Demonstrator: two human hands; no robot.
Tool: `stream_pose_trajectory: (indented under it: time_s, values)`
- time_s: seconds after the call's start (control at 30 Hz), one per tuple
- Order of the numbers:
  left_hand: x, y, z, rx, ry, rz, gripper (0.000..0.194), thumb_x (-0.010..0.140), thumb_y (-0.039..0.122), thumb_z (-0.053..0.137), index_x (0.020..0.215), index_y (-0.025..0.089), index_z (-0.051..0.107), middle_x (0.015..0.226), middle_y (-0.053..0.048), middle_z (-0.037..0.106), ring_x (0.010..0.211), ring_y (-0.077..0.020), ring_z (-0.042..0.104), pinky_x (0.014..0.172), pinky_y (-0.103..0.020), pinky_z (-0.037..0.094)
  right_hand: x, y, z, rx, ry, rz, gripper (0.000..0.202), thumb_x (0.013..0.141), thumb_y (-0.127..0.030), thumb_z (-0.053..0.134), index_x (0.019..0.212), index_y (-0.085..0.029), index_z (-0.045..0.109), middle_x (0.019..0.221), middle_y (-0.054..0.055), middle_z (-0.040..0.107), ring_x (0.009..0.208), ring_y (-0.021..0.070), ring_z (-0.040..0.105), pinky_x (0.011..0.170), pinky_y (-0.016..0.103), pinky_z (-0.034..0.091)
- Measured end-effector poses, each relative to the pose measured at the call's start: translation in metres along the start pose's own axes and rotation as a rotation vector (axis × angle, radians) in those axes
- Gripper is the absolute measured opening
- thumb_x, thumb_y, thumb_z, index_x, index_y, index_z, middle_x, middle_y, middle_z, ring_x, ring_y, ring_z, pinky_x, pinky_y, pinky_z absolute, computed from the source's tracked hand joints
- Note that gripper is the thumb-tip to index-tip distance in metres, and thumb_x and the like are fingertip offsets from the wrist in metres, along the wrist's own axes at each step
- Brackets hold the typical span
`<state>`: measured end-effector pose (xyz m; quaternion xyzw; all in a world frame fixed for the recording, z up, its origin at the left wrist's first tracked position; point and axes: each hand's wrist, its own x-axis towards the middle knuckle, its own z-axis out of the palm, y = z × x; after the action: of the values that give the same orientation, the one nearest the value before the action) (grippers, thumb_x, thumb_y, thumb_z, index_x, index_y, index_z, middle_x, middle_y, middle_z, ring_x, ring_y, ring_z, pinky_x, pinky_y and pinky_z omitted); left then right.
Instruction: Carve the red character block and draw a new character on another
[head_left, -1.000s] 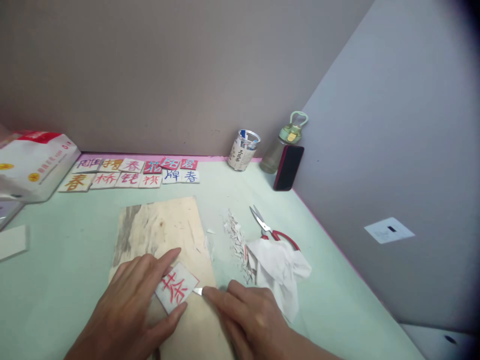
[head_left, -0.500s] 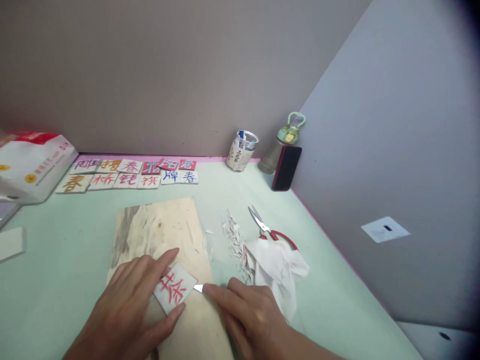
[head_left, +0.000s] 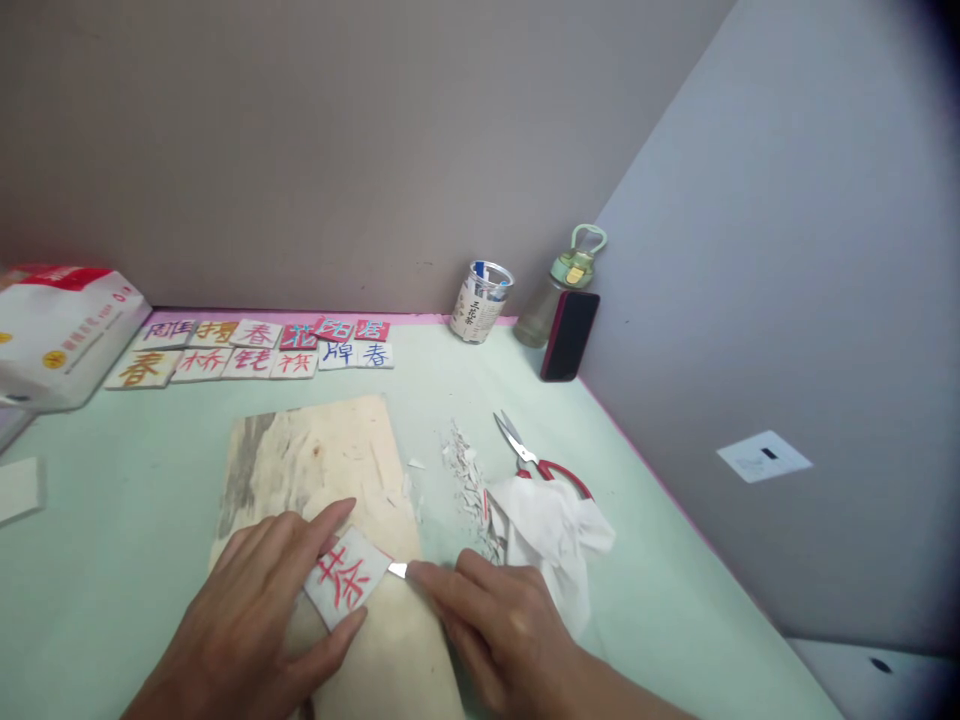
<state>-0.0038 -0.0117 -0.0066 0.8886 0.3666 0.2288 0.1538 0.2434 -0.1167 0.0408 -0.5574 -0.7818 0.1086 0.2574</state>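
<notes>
My left hand [head_left: 259, 600] grips a small white square tile [head_left: 346, 580] bearing a red painted character, thumb on its lower edge and fingers along the upper left. The tile lies over a worn wooden board [head_left: 322, 450]. In my right hand [head_left: 502, 620] is a knife [head_left: 398, 569]; only its short pointed blade shows, the handle being hidden in my fist. The blade tip meets the tile's right corner, and my index finger stretches along the knife. Pale shavings [head_left: 466, 475] lie in a strip to the right of the board.
A crumpled white cloth [head_left: 551, 530] and red-handled scissors [head_left: 525, 450] lie at right. Two rows of lettered tiles [head_left: 259, 362] stretch along the back. A can [head_left: 478, 310], a bottle [head_left: 536, 315], a phone [head_left: 571, 337] and a white bag [head_left: 75, 345] stand near the walls.
The view has shifted slightly, so everything appears a little further left. The knife blade has tilted slightly and sits a touch higher at the tile's corner; both grips are unchanged.
</notes>
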Motion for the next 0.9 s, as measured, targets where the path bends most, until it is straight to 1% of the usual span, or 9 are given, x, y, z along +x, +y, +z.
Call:
stream_pose_trajectory:
  time_s: [0.13,0.23,0.33,0.43,0.53,0.7,0.9]
  values:
    - [0.001,0.000,-0.001,0.005,0.003,0.004,0.063,0.096,0.058,0.055,0.152,0.033,0.040,0.112,-0.008,0.069,0.103,-0.0332,0.068,0.093,-0.051,0.052,0.000,0.000,-0.001,0.004,-0.002,0.001,0.036,0.104,-0.018,0.041,0.132,-0.019,0.062,0.074,0.001,0.060,0.054,0.0138,0.056,0.047,0.026,0.031]
    - [0.003,0.001,-0.003,0.005,0.029,0.005,0.064,0.094,0.061,0.057,0.149,0.033,0.044,0.111,-0.007,0.070,0.102,-0.0321,0.069,0.091,-0.046,0.054,0.000,0.001,-0.003,0.002,-0.008,0.004,0.035,0.102,-0.018,0.042,0.130,-0.019,0.064,0.074,0.001,0.061,0.053,0.0136,0.056,0.047,0.026,0.031]
    - [0.003,-0.001,-0.004,0.004,0.030,0.001,0.065,0.093,0.062,0.058,0.150,0.033,0.045,0.111,-0.006,0.071,0.102,-0.0312,0.070,0.092,-0.044,0.055,0.002,0.005,-0.008,0.014,-0.054,0.005,0.036,0.104,-0.019,0.041,0.131,-0.022,0.064,0.077,0.001,0.063,0.056,0.0141,0.057,0.050,0.027,0.032]
    - [0.002,-0.008,-0.004,0.001,0.003,0.035,0.067,0.095,0.060,0.058,0.154,0.034,0.040,0.124,-0.005,0.070,0.113,-0.0307,0.068,0.099,-0.043,0.053,0.004,0.009,-0.015,0.037,-0.135,-0.011,0.035,0.108,-0.023,0.040,0.135,-0.025,0.063,0.079,0.001,0.063,0.061,0.0147,0.058,0.053,0.027,0.034]
    - [0.001,-0.019,-0.002,0.000,-0.010,0.086,0.067,0.096,0.061,0.058,0.155,0.036,0.038,0.138,-0.003,0.066,0.124,-0.0288,0.065,0.110,-0.041,0.049,0.006,0.011,-0.020,0.040,-0.191,-0.048,0.035,0.111,-0.026,0.038,0.134,-0.025,0.063,0.077,0.001,0.061,0.062,0.0147,0.057,0.053,0.027,0.034]
    - [0.000,-0.027,0.000,-0.009,-0.043,0.101,0.068,0.096,0.063,0.059,0.155,0.038,0.037,0.140,0.000,0.067,0.124,-0.0261,0.066,0.113,-0.037,0.048,0.006,0.006,-0.017,-0.020,-0.185,-0.085,0.033,0.110,-0.024,0.040,0.133,-0.022,0.063,0.073,-0.001,0.058,0.057,0.0143,0.052,0.050,0.029,0.032]
    - [0.000,-0.026,0.000,-0.006,-0.036,0.107,0.068,0.096,0.064,0.058,0.155,0.037,0.038,0.140,-0.002,0.067,0.125,-0.0273,0.066,0.114,-0.040,0.047,0.009,0.002,-0.013,-0.048,-0.154,-0.071,0.032,0.108,-0.025,0.042,0.132,-0.023,0.063,0.074,-0.002,0.058,0.054,0.0145,0.052,0.048,0.030,0.031]
